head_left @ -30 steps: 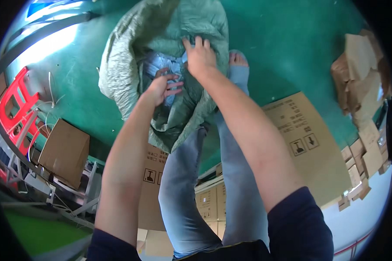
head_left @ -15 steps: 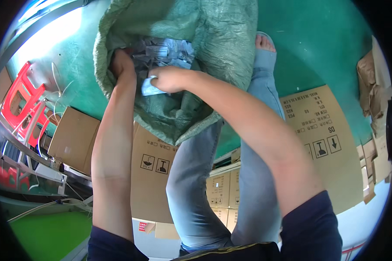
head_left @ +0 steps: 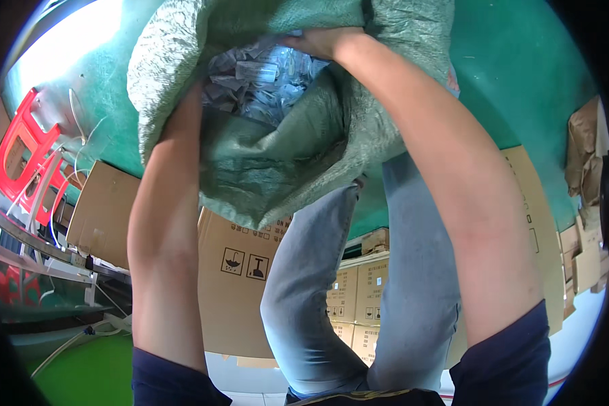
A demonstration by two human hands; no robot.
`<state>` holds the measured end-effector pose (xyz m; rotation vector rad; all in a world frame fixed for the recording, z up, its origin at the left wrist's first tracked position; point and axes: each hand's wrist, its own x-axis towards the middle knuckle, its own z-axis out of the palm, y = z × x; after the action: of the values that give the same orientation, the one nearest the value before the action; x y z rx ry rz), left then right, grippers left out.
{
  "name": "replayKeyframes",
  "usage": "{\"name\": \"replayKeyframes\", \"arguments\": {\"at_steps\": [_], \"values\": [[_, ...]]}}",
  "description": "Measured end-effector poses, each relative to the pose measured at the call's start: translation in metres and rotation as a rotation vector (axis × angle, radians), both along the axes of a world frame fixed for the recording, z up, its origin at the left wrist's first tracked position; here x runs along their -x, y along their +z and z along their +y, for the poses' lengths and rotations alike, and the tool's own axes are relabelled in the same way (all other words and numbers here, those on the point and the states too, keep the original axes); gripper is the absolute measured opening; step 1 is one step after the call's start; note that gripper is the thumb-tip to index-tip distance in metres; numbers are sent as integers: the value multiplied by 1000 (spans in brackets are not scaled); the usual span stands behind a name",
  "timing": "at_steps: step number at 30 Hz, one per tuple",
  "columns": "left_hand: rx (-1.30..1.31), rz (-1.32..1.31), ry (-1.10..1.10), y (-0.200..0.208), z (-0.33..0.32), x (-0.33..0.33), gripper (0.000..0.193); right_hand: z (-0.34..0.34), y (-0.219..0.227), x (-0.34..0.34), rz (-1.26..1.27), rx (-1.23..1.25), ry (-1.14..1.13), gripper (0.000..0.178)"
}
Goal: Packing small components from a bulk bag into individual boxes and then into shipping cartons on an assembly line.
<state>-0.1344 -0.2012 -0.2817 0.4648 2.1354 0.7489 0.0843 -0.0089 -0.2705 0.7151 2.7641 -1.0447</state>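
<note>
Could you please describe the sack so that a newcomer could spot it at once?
On the green floor, look at the top middle, where both forearms lead to the sack. Its open mouth shows shiny pale blue pieces. Unlike the brown cardboard boxes nearby, it is crinkled, baggy and pale green.

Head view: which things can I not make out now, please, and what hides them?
All in the head view:
- Left hand: hidden by the left side of the green sack.
- Right hand: fingertips shadowed and blurred inside the sack; I cannot tell if they grip anything.
- Far end of the sack: cut off by the top edge.
- Bluish packets: contents too small and blurred.
</note>
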Motion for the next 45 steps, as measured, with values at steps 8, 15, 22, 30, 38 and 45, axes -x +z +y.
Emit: {"name": "replayKeyframes", "arguments": {"at_steps": [8,15,22,30,38,45], "values": [[133,537,-403,7,-61,-9,47,-66,25,-7,-157,99,-43,72],[239,227,-271,51,-56,-26,55,-65,31,-8,-177,313,-43,88],[272,-240,-69,-26,-127,-55,58,-91,36,28,-372,439,-37,88],[123,-829,1109,0,-113,-133,50,-127,36,-3,-430,343,-30,84],[30,-866,1126,56,-88,-131,56,-138,47,-2,-410,770,-138,106],[-14,-944,929,109,-17,-152,51,-125,76,-57,-267,1214,-568,108]]}}
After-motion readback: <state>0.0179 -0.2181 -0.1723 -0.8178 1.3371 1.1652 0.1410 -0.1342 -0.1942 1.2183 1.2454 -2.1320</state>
